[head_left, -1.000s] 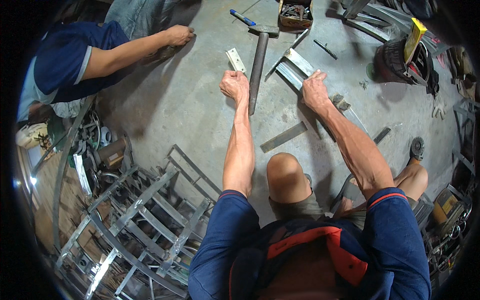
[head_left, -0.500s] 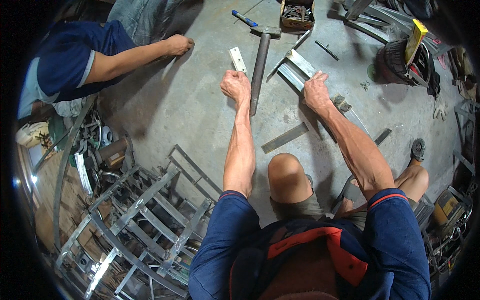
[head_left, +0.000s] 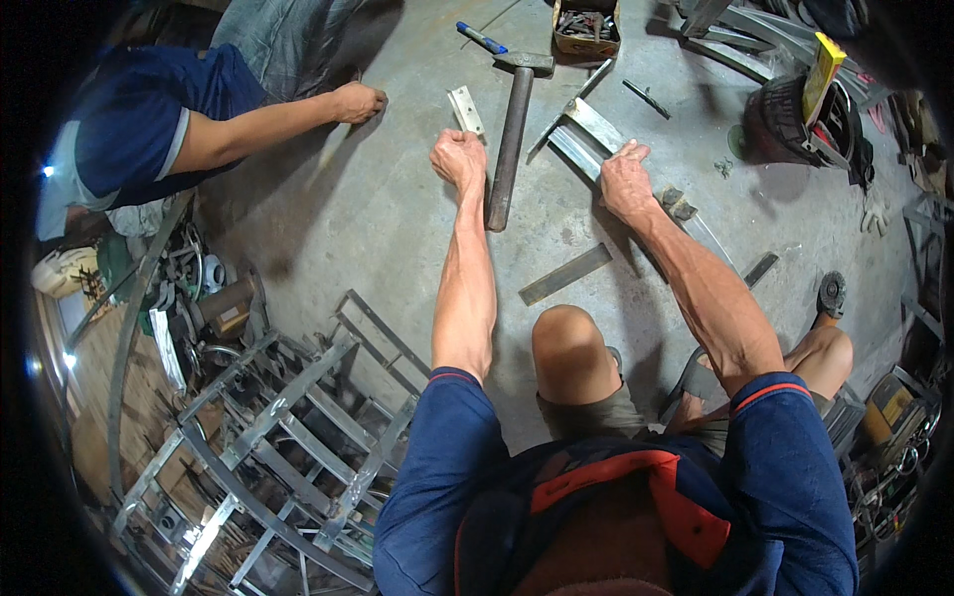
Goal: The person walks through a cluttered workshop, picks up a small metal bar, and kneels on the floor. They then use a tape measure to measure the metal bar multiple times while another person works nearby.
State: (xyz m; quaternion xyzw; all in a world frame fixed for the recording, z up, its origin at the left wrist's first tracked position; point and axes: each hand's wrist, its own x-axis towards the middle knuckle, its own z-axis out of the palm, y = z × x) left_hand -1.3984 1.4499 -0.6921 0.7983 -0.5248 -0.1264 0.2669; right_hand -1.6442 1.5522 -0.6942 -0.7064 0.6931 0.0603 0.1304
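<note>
My right hand (head_left: 624, 179) presses flat, fingers spread, on a grey steel angle bar (head_left: 593, 127) lying on the concrete floor (head_left: 378, 209), my left hand (head_left: 459, 159) fisted empty beside the untouched long-handled steel hammer (head_left: 509, 134).

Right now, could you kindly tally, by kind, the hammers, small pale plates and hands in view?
Long-handled steel hammer: 1
Small pale metal plate: 1
Hands: 3 (left hand, right hand, co-worker's hand)
Total: 5
</note>
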